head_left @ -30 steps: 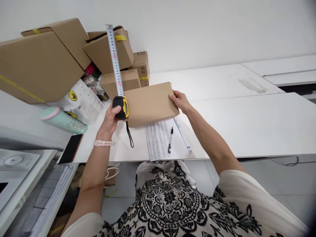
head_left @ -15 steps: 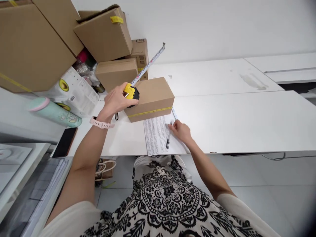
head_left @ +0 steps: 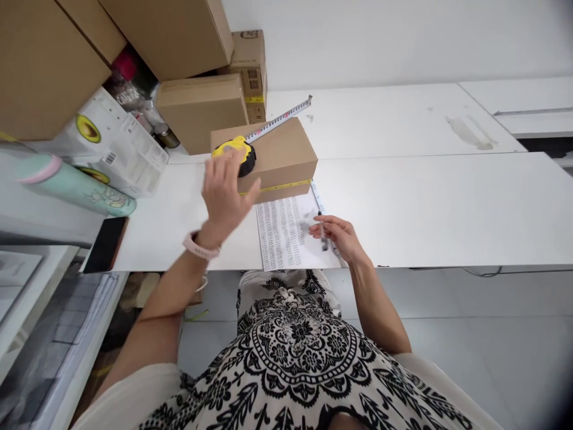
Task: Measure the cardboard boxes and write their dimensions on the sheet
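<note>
The yellow-and-black tape measure (head_left: 242,149) lies on top of a cardboard box (head_left: 286,143). Its blade sticks out toward the back right. My left hand (head_left: 226,194), a pink band on its wrist, is at the box's near left side with fingers spread, just in front of the tape measure; it is slightly blurred. In front of the box lies a printed sheet of paper (head_left: 280,233) with rows of small text. Over the sheet's right part, my right hand (head_left: 342,236) has its fingers closed on a pen (head_left: 323,230), its dark end pointing down.
Cardboard boxes (head_left: 201,110) are stacked at the back left, beside a white carton with avocado pictures (head_left: 129,155). A mint-green bottle (head_left: 85,185) leans there, and a phone (head_left: 106,245) lies at the table's left edge. A pale-blue strip (head_left: 316,194) sits beside the box.
My left hand has let go of the tape measure and drawn back toward me, leaving it on the box. The pen has risen off the sheet in my right hand.
</note>
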The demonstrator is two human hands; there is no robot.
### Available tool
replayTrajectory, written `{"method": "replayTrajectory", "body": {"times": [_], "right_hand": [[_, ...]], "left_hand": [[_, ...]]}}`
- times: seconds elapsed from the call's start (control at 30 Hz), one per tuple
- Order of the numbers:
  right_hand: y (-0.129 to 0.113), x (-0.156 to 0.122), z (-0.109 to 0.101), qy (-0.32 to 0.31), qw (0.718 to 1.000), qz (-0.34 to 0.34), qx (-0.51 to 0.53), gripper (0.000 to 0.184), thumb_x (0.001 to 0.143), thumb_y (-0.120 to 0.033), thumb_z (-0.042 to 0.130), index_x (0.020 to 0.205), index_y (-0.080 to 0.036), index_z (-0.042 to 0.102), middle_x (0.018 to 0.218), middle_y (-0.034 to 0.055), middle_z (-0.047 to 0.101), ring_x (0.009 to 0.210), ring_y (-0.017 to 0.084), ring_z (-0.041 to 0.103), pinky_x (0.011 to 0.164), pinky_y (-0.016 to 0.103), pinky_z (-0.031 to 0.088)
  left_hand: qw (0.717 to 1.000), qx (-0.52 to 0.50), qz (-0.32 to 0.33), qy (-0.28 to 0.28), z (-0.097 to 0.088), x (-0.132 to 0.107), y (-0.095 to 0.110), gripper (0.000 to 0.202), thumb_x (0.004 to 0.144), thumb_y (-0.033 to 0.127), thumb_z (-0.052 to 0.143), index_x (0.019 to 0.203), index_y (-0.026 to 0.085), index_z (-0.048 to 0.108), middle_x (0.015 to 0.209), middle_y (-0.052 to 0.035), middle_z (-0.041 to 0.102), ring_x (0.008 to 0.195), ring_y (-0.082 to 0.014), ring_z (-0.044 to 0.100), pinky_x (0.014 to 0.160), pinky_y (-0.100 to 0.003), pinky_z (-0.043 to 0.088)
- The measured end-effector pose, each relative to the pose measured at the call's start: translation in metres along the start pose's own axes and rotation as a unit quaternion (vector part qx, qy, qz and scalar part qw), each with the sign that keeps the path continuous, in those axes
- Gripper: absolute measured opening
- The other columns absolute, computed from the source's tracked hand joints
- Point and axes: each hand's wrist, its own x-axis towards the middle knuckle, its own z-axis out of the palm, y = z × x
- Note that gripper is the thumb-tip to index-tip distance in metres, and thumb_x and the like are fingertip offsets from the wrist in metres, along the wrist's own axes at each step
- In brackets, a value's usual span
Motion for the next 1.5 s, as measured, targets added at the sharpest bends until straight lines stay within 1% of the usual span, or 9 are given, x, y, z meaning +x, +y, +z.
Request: {"method": "replayTrajectory", "body": {"times": [0.13,0.3,0.4,0.53,0.73,0.87,1.0,1.2,1.5], "right_hand": [[-0.003,-0.029,-0.013,0.049,0.994,-0.040,0.089,0.036,0.081,-0.049,0.067,0.109,-0.026,0.063,0.109,0.0107,0.076,0.104,0.028,0.072,0.094,0.050,0.055],[0.011,-0.043,0.011,0.124,0.991,-0.046,0.038,0.047,0.084,-0.074,0.056,0.085,-0.028,0.051,0.065,0.0007,0.064,0.068,0.021,0.065,0.077,0.043,0.055],[0.020,-0.043,0.033,0.123,0.992,-0.018,0.023,0.054,0.093,-0.076,0.036,0.099,-0.026,0.058,0.068,0.0025,0.065,0.072,0.021,0.066,0.081,0.043,0.055],[0.025,-0.042,0.046,0.079,0.996,-0.015,-0.027,0.049,0.092,-0.062,0.057,0.125,-0.027,0.059,0.107,0.0079,0.073,0.104,0.024,0.068,0.094,0.044,0.054],[0.028,-0.039,0.048,0.130,0.981,-0.014,-0.141,0.033,0.094,-0.058,0.056,0.087,-0.026,0.059,0.076,0.0017,0.061,0.073,0.019,0.057,0.069,0.037,0.051],[0.028,-0.039,0.049,0.115,0.980,-0.041,-0.158,0.028,0.099,-0.053,0.049,0.095,-0.026,0.055,0.081,0.0015,0.061,0.076,0.018,0.059,0.073,0.037,0.050],[0.032,-0.037,0.050,0.103,0.983,-0.044,-0.145,0.026,0.093,-0.052,0.061,0.102,-0.028,0.055,0.091,0.0031,0.065,0.083,0.019,0.063,0.075,0.038,0.052],[0.042,-0.038,0.053,0.132,0.968,-0.064,-0.202,0.027,0.096,-0.048,0.056,0.084,-0.028,0.042,0.065,-0.0041,0.046,0.056,0.014,0.044,0.054,0.033,0.039],[0.042,-0.035,0.052,0.120,0.962,-0.086,-0.228,0.026,0.095,-0.039,0.055,0.080,-0.027,0.038,0.061,-0.0064,0.039,0.054,0.013,0.037,0.053,0.030,0.032]], "left_hand": [[0.994,0.005,0.098,-0.050,0.049,-0.103,0.025,0.031,0.092,0.038,0.066,0.118,0.023,0.062,0.118,-0.0098,0.069,0.115,-0.0315,0.064,0.098,-0.056,0.054],[0.985,0.016,0.099,-0.137,0.083,-0.165,0.014,0.030,0.093,0.034,0.068,0.116,0.016,0.065,0.124,-0.0174,0.069,0.122,-0.0324,0.062,0.102,-0.052,0.054],[0.979,0.035,0.089,-0.181,0.084,-0.167,0.008,0.029,0.094,0.037,0.066,0.116,0.018,0.069,0.125,-0.0168,0.069,0.124,-0.0331,0.060,0.105,-0.054,0.050],[0.962,0.054,0.136,-0.231,0.083,-0.164,0.007,0.042,0.093,0.049,0.066,0.122,0.019,0.070,0.135,-0.0180,0.065,0.130,-0.0351,0.056,0.113,-0.057,0.042],[0.953,0.078,0.117,-0.269,0.083,-0.165,0.011,0.043,0.097,0.041,0.063,0.136,0.023,0.064,0.146,-0.0147,0.058,0.137,-0.0339,0.050,0.118,-0.058,0.036],[0.954,0.084,0.125,-0.260,0.083,-0.164,0.012,0.042,0.096,0.040,0.064,0.134,0.021,0.064,0.144,-0.0153,0.059,0.136,-0.0339,0.051,0.117,-0.057,0.037],[0.957,0.060,0.113,-0.261,0.084,-0.164,0.012,0.042,0.097,0.040,0.063,0.134,0.021,0.064,0.144,-0.0151,0.060,0.137,-0.0334,0.050,0.117,-0.057,0.037],[0.962,0.042,0.102,-0.251,0.086,-0.167,0.009,0.042,0.098,0.040,0.062,0.136,0.022,0.062,0.145,-0.0140,0.060,0.138,-0.0329,0.050,0.118,-0.057,0.036],[0.962,0.078,0.126,-0.230,0.088,-0.168,0.010,0.042,0.097,0.041,0.062,0.135,0.022,0.061,0.143,-0.0126,0.061,0.134,-0.0322,0.052,0.116,-0.054,0.038]]}}
